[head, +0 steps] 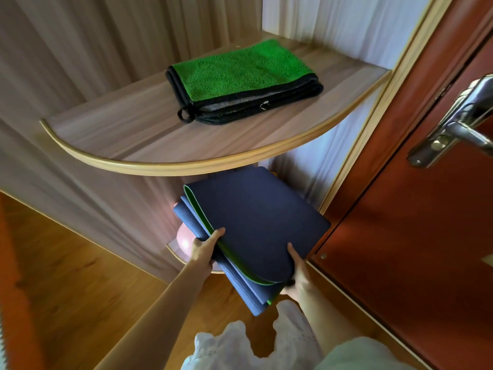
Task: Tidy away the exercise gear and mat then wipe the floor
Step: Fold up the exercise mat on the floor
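Resting half onto the lower shelf (176, 253), the folded navy exercise mat (256, 222) runs lengthwise away from the person, its near end pinched by the left hand (204, 249) and right hand (297, 268), under the green cloth's (240, 73) upper shelf (112, 145).

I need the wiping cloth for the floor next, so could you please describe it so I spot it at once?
Beside the red door, find the upper curved wooden shelf. The folded cloth lies flat on it, alone: fluffy bright green on top, black-edged, with a small black loop at its near corner.
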The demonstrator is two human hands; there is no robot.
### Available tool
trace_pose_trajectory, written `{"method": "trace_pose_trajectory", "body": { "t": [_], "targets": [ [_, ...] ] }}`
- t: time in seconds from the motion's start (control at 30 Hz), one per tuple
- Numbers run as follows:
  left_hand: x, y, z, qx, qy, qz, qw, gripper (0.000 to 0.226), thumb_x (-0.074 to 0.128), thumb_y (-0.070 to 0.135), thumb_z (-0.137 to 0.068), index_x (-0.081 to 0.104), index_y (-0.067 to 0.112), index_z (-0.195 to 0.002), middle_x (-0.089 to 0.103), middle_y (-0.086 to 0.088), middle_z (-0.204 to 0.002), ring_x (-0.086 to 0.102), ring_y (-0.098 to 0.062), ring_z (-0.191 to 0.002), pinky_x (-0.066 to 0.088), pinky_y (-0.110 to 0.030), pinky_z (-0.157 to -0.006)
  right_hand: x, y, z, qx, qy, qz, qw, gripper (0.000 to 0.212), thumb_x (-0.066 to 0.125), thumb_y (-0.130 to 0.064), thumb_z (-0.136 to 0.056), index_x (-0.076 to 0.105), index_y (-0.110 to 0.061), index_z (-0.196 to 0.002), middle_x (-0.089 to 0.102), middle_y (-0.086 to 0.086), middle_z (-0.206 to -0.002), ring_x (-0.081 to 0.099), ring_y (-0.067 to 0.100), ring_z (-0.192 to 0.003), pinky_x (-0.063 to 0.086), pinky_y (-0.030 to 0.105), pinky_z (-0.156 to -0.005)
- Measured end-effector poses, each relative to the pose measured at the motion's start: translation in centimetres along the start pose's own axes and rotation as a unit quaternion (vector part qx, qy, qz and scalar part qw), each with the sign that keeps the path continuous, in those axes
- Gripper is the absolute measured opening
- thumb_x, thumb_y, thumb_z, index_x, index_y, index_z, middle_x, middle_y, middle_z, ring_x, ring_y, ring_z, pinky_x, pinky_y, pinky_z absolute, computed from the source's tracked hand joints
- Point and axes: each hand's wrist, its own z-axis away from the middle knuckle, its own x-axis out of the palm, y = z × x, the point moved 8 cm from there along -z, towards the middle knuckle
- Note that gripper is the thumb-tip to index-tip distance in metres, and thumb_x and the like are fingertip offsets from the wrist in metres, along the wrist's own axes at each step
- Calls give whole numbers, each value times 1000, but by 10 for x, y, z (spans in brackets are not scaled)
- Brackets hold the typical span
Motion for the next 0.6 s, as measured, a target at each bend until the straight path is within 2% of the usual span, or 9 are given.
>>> {"method": "trace_pose_trajectory", "body": {
  "t": [0.03,0.13,0.2,0.27,0.33,0.4,0.5,0.6],
  "targets": [
    [0,0,-2,1,-13,3,1000,52,75,25,-76,50,2,-115,63,-15,-107,62,-31,-97,52,-44,-90,5,-2,-1,-23,-31,-10,999,99,85,-51,-54,41,-22,-138,60,12,-128,56,38,-116,40,61,-99],
    [1,5,-5,2,-63,26,998,47,71,18,-79,50,0,-117,63,-17,-111,63,-31,-96,52,-43,-88,13,-11,3,-86,-46,-35,995,100,89,-42,-49,45,-23,-137,63,10,-125,60,34,-113,47,54,-96],
    [1,8,-7,3,-95,51,994,55,75,17,-73,50,1,-120,63,-17,-113,63,-30,-98,54,-40,-85,12,-16,0,-111,-52,-47,991,96,90,-39,-49,49,-25,-134,64,7,-124,62,30,-111,52,47,-90],
    [5,13,-8,11,-126,75,989,56,71,20,-65,52,5,-116,65,-14,-109,63,-28,-97,58,-36,-76,12,-22,-3,-124,-53,-30,990,85,90,-37,-53,54,-25,-129,65,5,-123,62,29,-110,53,46,-90],
    [11,20,-11,13,-142,95,985,47,68,21,-66,55,9,-110,67,-11,-102,63,-26,-93,58,-34,-67,14,-31,-9,-133,-50,-9,990,75,89,-35,-57,58,-21,-123,66,5,-120,63,29,-109,49,48,-95],
    [10,28,-22,14,-130,107,986,45,72,19,-71,56,10,-112,68,-11,-103,64,-26,-94,55,-34,-69,23,-39,-12,-134,-56,-3,989,64,84,-29,-63,59,-17,-120,68,7,-115,63,29,-107,49,46,-97],
    [1,29,-48,17,-86,96,992,76,85,31,-54,56,9,-121,67,-14,-113,65,-29,-99,56,-35,-70,32,-35,-23,-109,-43,-2,993,60,79,-24,-69,54,-12,-123,66,10,-116,62,31,-108,46,49,-99],
    [-2,27,-60,9,-53,77,996,88,92,40,-41,59,6,-116,68,-13,-109,67,-29,-95,57,-41,-76,37,-29,-36,-85,-22,-25,996,61,74,-23,-79,46,-13,-132,61,14,-124,61,34,-108,53,49,-88]
  ]
}}
